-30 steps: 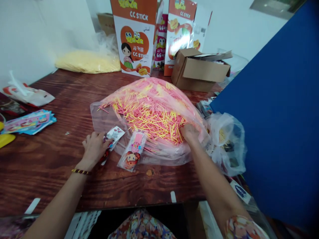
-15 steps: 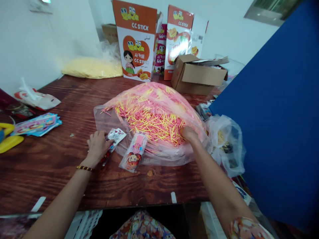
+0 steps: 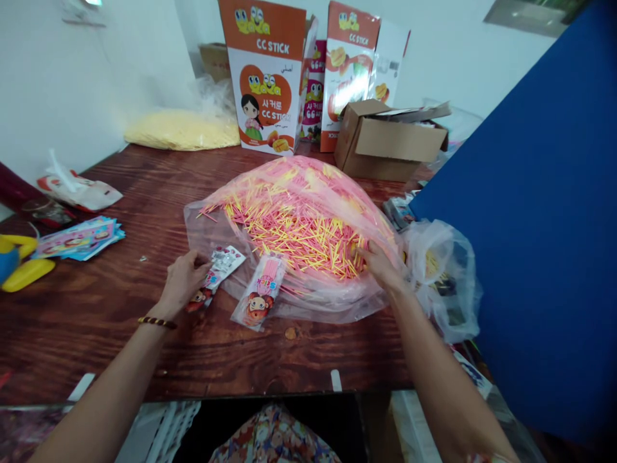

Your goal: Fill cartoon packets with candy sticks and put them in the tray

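Observation:
A large clear bag point(image 3: 332, 312) lies open on the table, heaped with thin pink and yellow candy sticks point(image 3: 299, 238). At the right side of its mouth, my right hand point(image 3: 380, 263) has its fingers closed among the sticks; the fingertips are partly hidden. My left hand point(image 3: 186, 280) is at the left edge of a small printed packet point(image 3: 214, 276), its fingers curled and pinching that edge. Just right of this packet, a clear packet of pink sticks point(image 3: 260, 292) with a cartoon face lies partly on the bag's edge.
Tall printed cartons point(image 3: 263, 83) and an open brown box point(image 3: 393, 141) stand behind the bag. A bag of pale yellow sticks point(image 3: 180, 130) lies at the back left. Flat blue packets point(image 3: 80, 239) and a tissue pack point(image 3: 80, 190) lie left. A blue panel point(image 3: 530, 225) borders the right.
My right hand has drawn back slightly from the sticks, showing more of its fingers. My left hand has shifted a little left and down, exposing more of the packet. The view has tilted slightly.

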Motion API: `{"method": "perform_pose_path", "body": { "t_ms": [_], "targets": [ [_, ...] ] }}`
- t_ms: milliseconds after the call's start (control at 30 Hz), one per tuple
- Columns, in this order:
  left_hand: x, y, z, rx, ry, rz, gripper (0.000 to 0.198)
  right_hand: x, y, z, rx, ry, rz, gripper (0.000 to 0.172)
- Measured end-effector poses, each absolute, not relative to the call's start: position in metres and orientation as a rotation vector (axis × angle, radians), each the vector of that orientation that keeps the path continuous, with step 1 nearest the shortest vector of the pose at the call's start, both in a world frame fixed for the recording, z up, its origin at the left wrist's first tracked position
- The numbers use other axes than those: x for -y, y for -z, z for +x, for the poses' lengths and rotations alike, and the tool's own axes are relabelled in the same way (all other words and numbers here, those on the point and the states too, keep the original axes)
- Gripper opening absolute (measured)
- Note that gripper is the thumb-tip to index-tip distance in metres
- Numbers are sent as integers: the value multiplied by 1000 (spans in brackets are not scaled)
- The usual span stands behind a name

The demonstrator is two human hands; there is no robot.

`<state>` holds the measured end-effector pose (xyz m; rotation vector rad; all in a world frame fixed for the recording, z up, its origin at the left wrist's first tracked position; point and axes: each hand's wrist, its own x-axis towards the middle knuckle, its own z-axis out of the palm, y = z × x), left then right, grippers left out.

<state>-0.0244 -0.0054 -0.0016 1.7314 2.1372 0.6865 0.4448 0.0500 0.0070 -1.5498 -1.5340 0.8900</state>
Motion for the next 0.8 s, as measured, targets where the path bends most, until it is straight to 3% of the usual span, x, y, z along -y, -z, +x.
{"method": "perform_pose_path", "body": {
  "t_ms": [300,433,567,800],
  "targets": [
    [7,-3,-29,-2067,-774,1678,33,-8,-31,359,1206,-1329,-1073,32],
    [10,0,-31,-2084,-808,1702,42,22,-13,324,1374,-1270,-1074,23],
    [15,-3,-30,-2073,-861,1775,39,38,10,313,1554,-1187,-1139,15],
    [19,-14,-27,-2094,-1029,1804,33,40,23,316,1608,-1130,-1156,22]
  ]
}}
